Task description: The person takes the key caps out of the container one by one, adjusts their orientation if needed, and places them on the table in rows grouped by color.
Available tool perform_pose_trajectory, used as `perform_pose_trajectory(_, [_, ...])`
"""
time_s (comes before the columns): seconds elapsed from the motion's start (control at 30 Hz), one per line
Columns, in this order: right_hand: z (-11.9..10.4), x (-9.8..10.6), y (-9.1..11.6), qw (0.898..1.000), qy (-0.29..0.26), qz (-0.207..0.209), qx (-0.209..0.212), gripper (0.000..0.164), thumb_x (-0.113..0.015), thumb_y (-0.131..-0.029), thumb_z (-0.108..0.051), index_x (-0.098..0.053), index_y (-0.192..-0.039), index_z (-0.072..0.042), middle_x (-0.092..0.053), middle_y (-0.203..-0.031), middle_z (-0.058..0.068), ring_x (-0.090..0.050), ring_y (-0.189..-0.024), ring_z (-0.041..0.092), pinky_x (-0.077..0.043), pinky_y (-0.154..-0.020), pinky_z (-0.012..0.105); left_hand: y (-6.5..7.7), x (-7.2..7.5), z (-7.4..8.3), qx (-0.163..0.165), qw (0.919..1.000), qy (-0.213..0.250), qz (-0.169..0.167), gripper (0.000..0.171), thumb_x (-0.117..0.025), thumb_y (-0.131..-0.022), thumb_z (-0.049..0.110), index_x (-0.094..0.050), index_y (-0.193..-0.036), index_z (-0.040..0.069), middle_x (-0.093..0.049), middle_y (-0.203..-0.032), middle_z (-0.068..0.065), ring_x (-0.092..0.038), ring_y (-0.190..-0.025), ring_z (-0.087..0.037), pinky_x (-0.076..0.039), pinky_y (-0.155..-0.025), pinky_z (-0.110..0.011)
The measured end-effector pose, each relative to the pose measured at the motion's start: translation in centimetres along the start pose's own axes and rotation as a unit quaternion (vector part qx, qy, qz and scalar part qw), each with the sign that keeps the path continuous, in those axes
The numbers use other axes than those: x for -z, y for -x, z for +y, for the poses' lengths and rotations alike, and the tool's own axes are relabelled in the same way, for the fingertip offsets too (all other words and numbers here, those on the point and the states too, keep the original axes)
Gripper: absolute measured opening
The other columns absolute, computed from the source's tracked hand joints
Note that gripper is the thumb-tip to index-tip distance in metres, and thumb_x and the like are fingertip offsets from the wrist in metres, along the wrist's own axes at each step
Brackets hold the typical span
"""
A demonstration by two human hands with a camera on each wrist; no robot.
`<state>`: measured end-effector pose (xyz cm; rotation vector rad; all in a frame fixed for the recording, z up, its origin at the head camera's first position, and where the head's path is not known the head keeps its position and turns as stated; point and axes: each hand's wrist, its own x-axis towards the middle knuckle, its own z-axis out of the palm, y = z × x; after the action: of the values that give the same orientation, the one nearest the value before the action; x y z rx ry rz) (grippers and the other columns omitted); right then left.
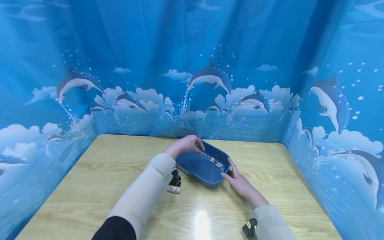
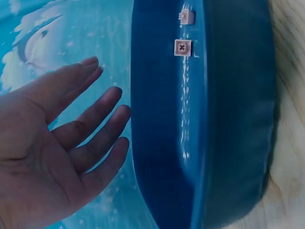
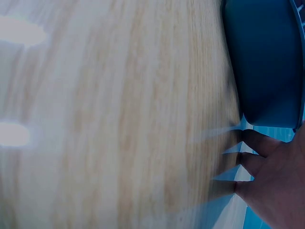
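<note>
A deep blue plastic bin (image 1: 199, 166) stands at an angle on the table. Two small pale square pieces (image 1: 219, 165) lie inside along its far side; in the left wrist view, one piece (image 2: 182, 47) shows a dark cross mark. My left hand (image 1: 189, 145) hovers over the bin's left end, fingers loosely bent and apart, with nothing in them. At the right end, my right hand (image 1: 238, 181) holds the bin's corner, thumb at the rim. The right wrist view shows some right-hand fingers (image 3: 252, 162) spread beside the bin's outer wall; the thumb is hidden there.
A short row of small white square pieces (image 1: 174, 190) lies on the wood-grain table (image 1: 120, 173), close to the left forearm. Black wrist cameras are strapped under both sleeves. Blue dolphin-print curtains (image 1: 150, 66) enclose the table's back and sides.
</note>
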<state>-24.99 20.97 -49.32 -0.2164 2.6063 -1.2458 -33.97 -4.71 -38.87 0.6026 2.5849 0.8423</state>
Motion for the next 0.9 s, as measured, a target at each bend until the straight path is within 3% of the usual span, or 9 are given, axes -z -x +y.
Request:
perform_pose_trajectory(0.07, [0.0, 0.1, 0.0, 1.0, -0.001, 0.0, -0.003, 0.081, -0.047, -0.099, -0.052, 0.003, -0.157, -0.026, -0.034, -0.148, 0.028, -0.033, -0.135, 0.047, -0.021, -0.108, 0.065, -0.9, -0.3, 0.5, -0.008, 0.9998, 0.008, -0.018, 0.019, -0.073, -0.088, 0.01, -0.074, -0.107, 0.006, -0.07, -0.1, -0.001, -0.066, -0.091, -0.017, -0.054, -0.084, -0.036])
perform_pose_trajectory(0.3, [0.0, 0.1, 0.1, 1.0, -0.001, 0.001, -0.004, 0.081, -0.047, -0.099, -0.052, 0.002, -0.157, -0.025, -0.036, -0.147, 0.028, -0.035, -0.134, 0.046, -0.023, -0.107, 0.065, -3.7, -1.5, 2.0, -0.01, 0.9978, 0.009, -0.065, 0.023, -0.07, -0.091, 0.014, -0.072, -0.112, 0.006, -0.068, -0.091, 0.002, -0.065, -0.088, -0.023, -0.051, -0.069, -0.031])
perform_pose_trajectory(0.4, [-0.1, -0.1, 0.0, 1.0, -0.001, 0.002, -0.001, 0.081, -0.048, -0.099, -0.051, 0.002, -0.157, -0.025, -0.037, -0.147, 0.027, -0.036, -0.134, 0.045, -0.023, -0.107, 0.065, -4.8, -2.1, 2.3, 0.001, 0.9971, 0.0, -0.076, 0.022, -0.069, -0.092, 0.016, -0.072, -0.112, 0.008, -0.067, -0.092, 0.002, -0.064, -0.088, -0.023, -0.053, -0.076, -0.036])
perform_pose_trajectory(0.53, [-0.1, -0.3, 0.1, 1.0, -0.005, 0.001, 0.004, 0.08, -0.048, -0.099, -0.05, 0.002, -0.157, -0.025, -0.038, -0.146, 0.028, -0.037, -0.133, 0.045, -0.024, -0.108, 0.064, -6.1, -3.0, 2.4, 0.031, 0.9956, -0.008, -0.088, 0.02, -0.069, -0.093, 0.017, -0.073, -0.111, 0.011, -0.068, -0.096, 0.002, -0.066, -0.095, -0.023, -0.052, -0.087, -0.042])
perform_pose_trajectory(0.63, [0.0, -0.3, 0.1, 1.0, -0.003, 0.005, 0.004, 0.08, -0.048, -0.099, -0.051, 0.001, -0.157, -0.026, -0.039, -0.146, 0.028, -0.038, -0.133, 0.045, -0.024, -0.108, 0.064, -6.8, -3.7, 2.4, 0.059, 0.9937, 0.0, -0.095, 0.017, -0.069, -0.092, 0.016, -0.074, -0.108, 0.01, -0.069, -0.095, 0.002, -0.067, -0.095, -0.022, -0.053, -0.087, -0.04])
perform_pose_trajectory(0.73, [0.0, -0.3, 0.1, 1.0, 0.003, 0.01, 0.002, 0.079, -0.048, -0.099, -0.051, 0.001, -0.157, -0.027, -0.04, -0.146, 0.027, -0.038, -0.133, 0.045, -0.024, -0.108, 0.064, -7.5, -4.2, 2.5, 0.087, 0.9914, 0.01, -0.097, 0.01, -0.07, -0.092, 0.014, -0.075, -0.099, 0.01, -0.069, -0.09, 0.001, -0.067, -0.094, -0.023, -0.055, -0.083, -0.038])
perform_pose_trajectory(0.9, [0.0, 0.0, 0.2, 1.0, 0.008, 0.01, -0.001, 0.08, -0.048, -0.099, -0.052, 0.0, -0.157, -0.028, -0.039, -0.147, 0.026, -0.036, -0.134, 0.046, -0.023, -0.108, 0.064, -8.1, -4.9, 3.0, 0.128, 0.9854, -0.017, -0.11, 0.01, -0.069, -0.091, 0.016, -0.073, -0.088, 0.008, -0.066, -0.091, -0.008, -0.066, -0.09, -0.026, -0.055, -0.068, -0.032])
